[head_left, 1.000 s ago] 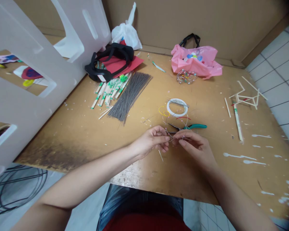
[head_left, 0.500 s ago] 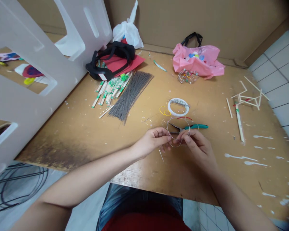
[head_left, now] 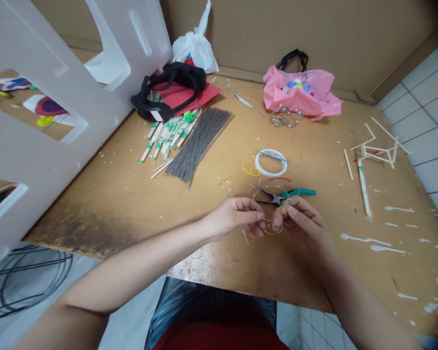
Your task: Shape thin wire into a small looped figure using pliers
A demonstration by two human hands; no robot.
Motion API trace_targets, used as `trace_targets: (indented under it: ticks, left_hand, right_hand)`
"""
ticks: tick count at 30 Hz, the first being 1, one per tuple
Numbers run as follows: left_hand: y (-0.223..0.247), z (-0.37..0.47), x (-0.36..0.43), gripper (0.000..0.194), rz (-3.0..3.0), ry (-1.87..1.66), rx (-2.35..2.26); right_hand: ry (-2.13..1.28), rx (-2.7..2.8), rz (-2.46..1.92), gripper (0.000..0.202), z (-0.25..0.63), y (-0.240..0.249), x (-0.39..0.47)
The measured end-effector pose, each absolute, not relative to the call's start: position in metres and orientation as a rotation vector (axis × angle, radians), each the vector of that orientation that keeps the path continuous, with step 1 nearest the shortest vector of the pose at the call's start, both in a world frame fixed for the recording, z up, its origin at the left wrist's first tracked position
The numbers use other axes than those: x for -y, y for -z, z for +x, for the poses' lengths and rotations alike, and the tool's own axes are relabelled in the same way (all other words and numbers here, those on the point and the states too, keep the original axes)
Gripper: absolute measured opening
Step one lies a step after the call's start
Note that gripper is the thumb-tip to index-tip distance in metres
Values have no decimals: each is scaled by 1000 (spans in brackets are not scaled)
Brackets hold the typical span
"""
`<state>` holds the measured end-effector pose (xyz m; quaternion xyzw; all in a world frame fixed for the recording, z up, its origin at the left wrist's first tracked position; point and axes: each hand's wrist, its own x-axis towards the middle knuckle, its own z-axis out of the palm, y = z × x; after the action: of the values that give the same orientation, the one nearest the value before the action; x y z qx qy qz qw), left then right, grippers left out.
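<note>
Thin silvery wire bent into several loops spans the gap between my two hands, low over the table. My left hand is closed, thumb and fingers pinching the wire's left side. On the right side, my right hand pinches the same wire between thumb and forefinger. Just beyond the fingers lie pliers with teal handles, their dark jaws partly seen through the loops. A white ring with grey wire pieces across it rests farther back. Beside it are a curly yellow wire and a red wire.
Grey wire bundle, wrapped chopsticks and a black headset lie left on the table. Behind are a pink bag and a beaded wire piece. A stick frame lies right; a white plastic panel stands left.
The wire loops have turned and shifted slightly right and down. My fingers have changed position on them, and the right hand has moved a little to the right.
</note>
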<state>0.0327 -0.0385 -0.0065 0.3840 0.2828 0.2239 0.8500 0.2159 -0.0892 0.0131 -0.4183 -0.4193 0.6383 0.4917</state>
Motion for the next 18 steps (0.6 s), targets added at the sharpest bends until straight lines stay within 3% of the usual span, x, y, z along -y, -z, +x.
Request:
trace_targets:
  ticks: [14, 18]
  left_hand:
    - [4, 32, 38, 24, 918, -523, -673]
    - [2, 27, 36, 21, 1399, -854, -900]
  right_hand:
    - [-1495, 991, -1049, 13, 220, -14, 88]
    - [-1535, 881, -1061, 11, 222, -14, 84]
